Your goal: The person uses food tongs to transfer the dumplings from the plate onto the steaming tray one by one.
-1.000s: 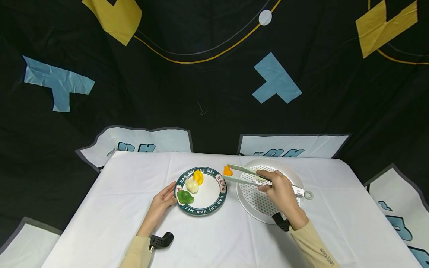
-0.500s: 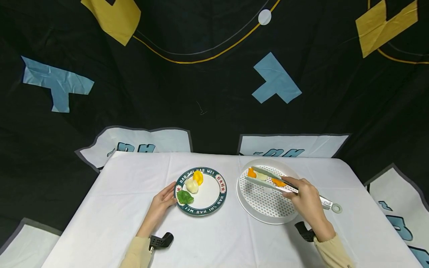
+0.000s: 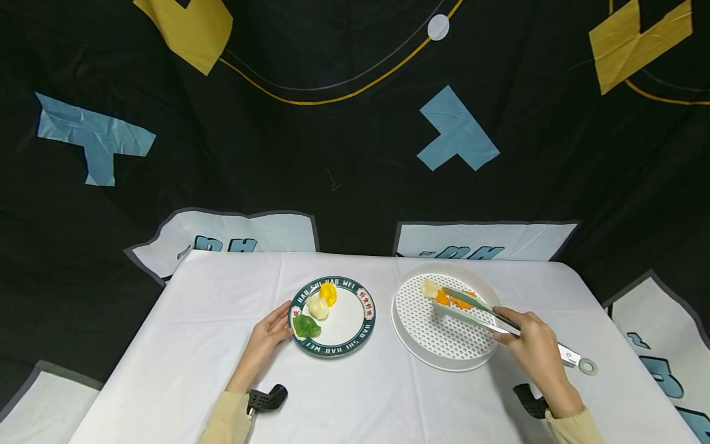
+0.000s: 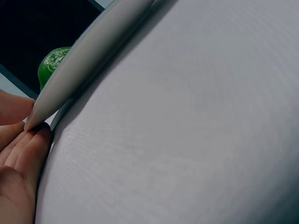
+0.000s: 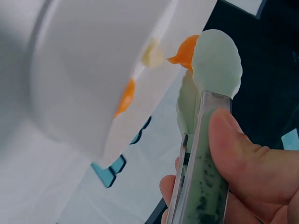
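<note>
My left hand (image 3: 265,345) pinches the rim of a green-edged white plate (image 3: 346,322), thumb above and fingers below in the left wrist view. On the plate lie a yellow piece (image 3: 328,294), a whitish lump (image 3: 317,308) and a glossy green piece (image 4: 52,63) like a pepper. My right hand (image 3: 537,350) grips pale-green-tipped metal tongs (image 5: 201,154). Between the tong heads is an orange piece (image 5: 185,51), over a round white perforated tray (image 3: 446,345). A pale piece (image 3: 429,288) and another orange piece (image 5: 125,99) lie on that tray.
A white cloth (image 3: 383,394) covers the table, whose far edge meets a black backdrop (image 3: 355,172) with blue and yellow shapes. The plate and the tray stand apart, with cloth between them. Black cameras (image 3: 267,399) are strapped to both wrists.
The right hand has moved right and towards me, carrying the orange piece in the tongs from beside the plate to over the tray. The left hand and plate stay put.
</note>
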Demonstrator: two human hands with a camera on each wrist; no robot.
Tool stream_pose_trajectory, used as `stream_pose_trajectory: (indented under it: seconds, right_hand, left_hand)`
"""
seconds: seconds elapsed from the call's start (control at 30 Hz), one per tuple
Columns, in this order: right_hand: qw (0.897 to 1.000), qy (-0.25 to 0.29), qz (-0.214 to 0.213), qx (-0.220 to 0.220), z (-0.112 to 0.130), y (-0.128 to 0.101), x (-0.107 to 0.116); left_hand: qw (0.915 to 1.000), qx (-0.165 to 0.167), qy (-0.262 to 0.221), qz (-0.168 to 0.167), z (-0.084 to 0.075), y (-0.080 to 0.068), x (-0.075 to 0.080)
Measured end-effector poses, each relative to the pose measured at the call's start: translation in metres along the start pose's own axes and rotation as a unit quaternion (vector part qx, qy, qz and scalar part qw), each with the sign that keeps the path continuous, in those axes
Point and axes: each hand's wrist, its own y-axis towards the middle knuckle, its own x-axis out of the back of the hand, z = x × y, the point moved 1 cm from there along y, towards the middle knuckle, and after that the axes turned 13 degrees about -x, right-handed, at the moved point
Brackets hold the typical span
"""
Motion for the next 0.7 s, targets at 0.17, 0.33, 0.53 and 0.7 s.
stream_pose_trajectory:
  seconds: [0.17, 0.33, 0.53, 0.7]
  right_hand:
    - [1.000, -0.017, 0.004, -0.009, -0.008, -0.004, 0.006]
    - [0.999, -0.028, 0.001, -0.017, -0.015, -0.008, 0.013]
    - [0.998, -0.046, 0.006, -0.037, -0.026, -0.012, 0.021]
    - [0.997, -0.055, 0.008, -0.046, -0.033, -0.016, 0.026]
  left_hand:
    - [1.0000, -0.007, -0.003, -0.001, -0.001, 0.000, -0.001]
    - [0.9999, -0.005, -0.010, 0.000, -0.001, 0.000, -0.001]
    - [1.0000, -0.007, -0.004, -0.001, -0.001, 0.000, -0.001]
    - [1.0000, -0.006, -0.005, 0.000, -0.001, 0.000, 0.000]
